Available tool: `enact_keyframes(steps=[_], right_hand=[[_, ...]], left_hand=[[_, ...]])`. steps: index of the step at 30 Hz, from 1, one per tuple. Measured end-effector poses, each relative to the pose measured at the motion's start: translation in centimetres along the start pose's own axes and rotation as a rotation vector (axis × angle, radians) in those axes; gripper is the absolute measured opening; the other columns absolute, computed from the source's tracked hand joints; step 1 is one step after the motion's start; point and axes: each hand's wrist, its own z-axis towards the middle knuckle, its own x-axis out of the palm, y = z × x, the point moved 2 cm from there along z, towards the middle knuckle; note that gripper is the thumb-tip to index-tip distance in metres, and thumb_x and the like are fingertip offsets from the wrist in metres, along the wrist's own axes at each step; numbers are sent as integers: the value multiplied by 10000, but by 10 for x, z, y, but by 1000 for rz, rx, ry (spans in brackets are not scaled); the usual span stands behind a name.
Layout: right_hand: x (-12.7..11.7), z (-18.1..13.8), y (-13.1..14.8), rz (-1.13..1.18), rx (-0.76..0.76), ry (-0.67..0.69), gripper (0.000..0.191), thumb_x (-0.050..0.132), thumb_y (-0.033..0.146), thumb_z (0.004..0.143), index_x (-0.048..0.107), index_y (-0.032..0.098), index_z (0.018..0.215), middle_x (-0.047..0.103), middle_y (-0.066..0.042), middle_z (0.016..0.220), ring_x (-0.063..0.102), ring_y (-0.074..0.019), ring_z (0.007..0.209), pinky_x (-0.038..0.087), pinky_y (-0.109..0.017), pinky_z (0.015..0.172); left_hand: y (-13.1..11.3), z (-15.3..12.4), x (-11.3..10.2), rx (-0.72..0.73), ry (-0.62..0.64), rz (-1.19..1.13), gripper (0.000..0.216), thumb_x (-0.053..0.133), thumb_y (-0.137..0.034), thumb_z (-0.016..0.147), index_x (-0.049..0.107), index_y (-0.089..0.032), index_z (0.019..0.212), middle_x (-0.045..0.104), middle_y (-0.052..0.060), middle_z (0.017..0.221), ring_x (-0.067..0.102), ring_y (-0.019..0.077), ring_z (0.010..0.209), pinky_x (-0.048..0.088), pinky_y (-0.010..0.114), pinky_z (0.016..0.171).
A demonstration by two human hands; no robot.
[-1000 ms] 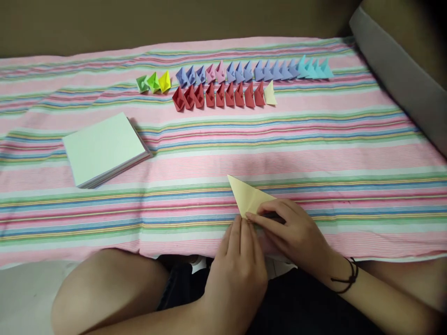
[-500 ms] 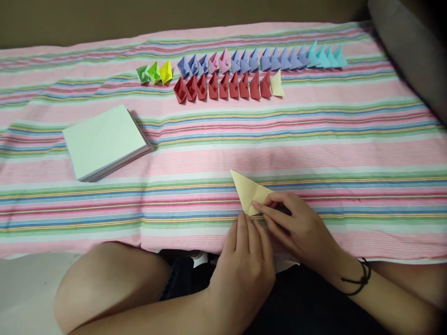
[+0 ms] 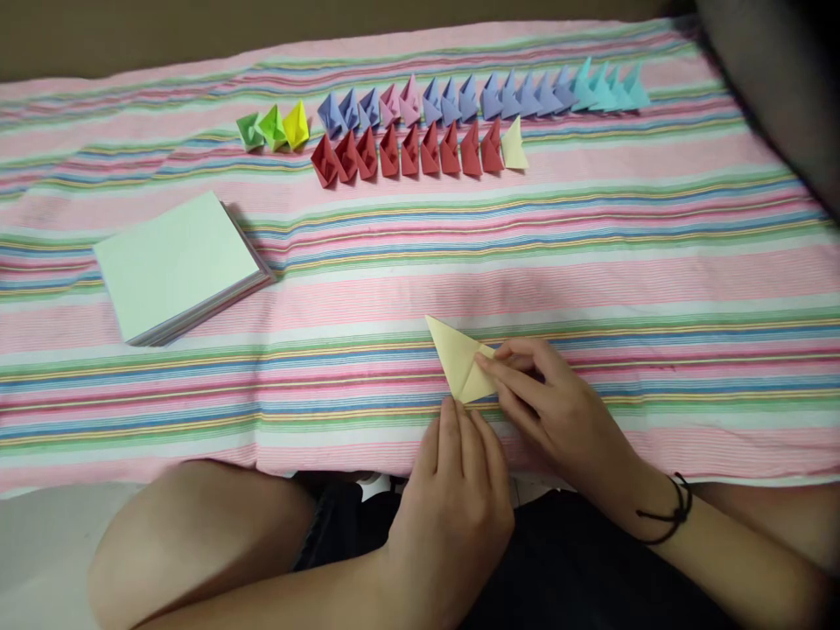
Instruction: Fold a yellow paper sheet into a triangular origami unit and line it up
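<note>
A pale yellow sheet of origami paper [image 3: 450, 352], folded into a pointed shape, lies on the striped cloth in front of me. My left hand [image 3: 456, 494] has its fingers pressed together, their tips gripping the paper's near corner. From the right, my right hand [image 3: 557, 402] pinches the paper's right side, with a fingertip on the upper end of a crease. Its fingers partly cover that side. The left thumb is out of sight.
A thick stack of pale green paper [image 3: 177, 267] lies to the left. Across the back stand rows of small folded paper pieces: red ones [image 3: 410, 150], blue-violet ones [image 3: 492, 96], turquoise ones [image 3: 600, 87], a cream one [image 3: 514, 144] and green and yellow ones [image 3: 272, 129].
My right fingertip has slid away from the near corner, up along the crease, and more of the folded right flap shows. The left hand stays at the near corner. The whole view has shifted slightly.
</note>
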Motion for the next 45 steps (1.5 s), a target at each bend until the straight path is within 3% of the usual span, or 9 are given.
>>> enact_keyframes(steps=[9,14,19,26,30,34,39,42,45], right_hand=[[-1,7,-5,51,93,5,289,439,124,920,615,122,1149,556,-114,1057,596,-164,831,527,-315,738],[-8,9,-9,179,145,21,294,489,150,901,596,176,1173,546,-83,1095,599,-161,913,522,-318,823],[-7,6,-8,223,170,50,471,609,137,802,482,206,1250,530,-70,1136,579,-140,776,540,-333,768],[-12,5,-16,309,213,14,478,541,75,817,450,255,1250,542,-50,1120,607,-144,819,542,-326,757],[-23,5,-25,321,284,20,517,519,42,815,459,282,1269,542,-43,1170,634,-141,863,555,-294,746],[-32,4,-32,307,312,26,531,500,16,803,475,292,1256,557,-44,1179,652,-155,872,569,-315,754],[-38,2,-32,289,243,45,470,425,15,841,492,269,1231,587,-61,1117,654,-175,929,576,-340,790],[-39,1,-27,181,79,53,402,410,37,873,537,244,1194,566,-77,1182,592,-193,1084,529,-379,916],[-35,0,-22,59,-86,100,317,505,116,884,575,230,1171,593,-80,1203,561,-220,1131,499,-422,962]], left_hand=[[-1,1,0,0,7,25,369,352,-43,852,673,0,1029,702,209,1034,672,290,1004,582,343,796],[7,5,-1,10,41,-2,325,461,-100,866,647,-2,1115,706,178,1017,673,280,975,583,351,788],[15,11,0,33,48,-37,341,461,-38,829,654,-44,1110,700,109,947,671,257,897,584,343,710],[15,10,6,69,0,-32,352,369,-38,885,658,-36,1087,648,141,1194,602,252,1115,542,335,868],[18,9,9,81,-27,-60,331,381,-37,883,645,-13,1081,657,160,1169,619,263,1077,555,342,813],[26,13,15,90,-47,-134,234,435,-85,894,644,-63,996,670,140,1100,619,257,1016,552,355,804],[37,24,25,84,29,-169,239,484,-127,890,580,-82,1104,622,129,1191,578,236,972,543,366,818],[38,30,28,109,62,-172,313,463,-132,892,533,-66,1190,591,140,1242,562,234,956,537,376,814],[39,35,28,90,78,-186,355,454,-171,894,510,-56,1225,576,145,1252,550,238,954,529,374,805]])
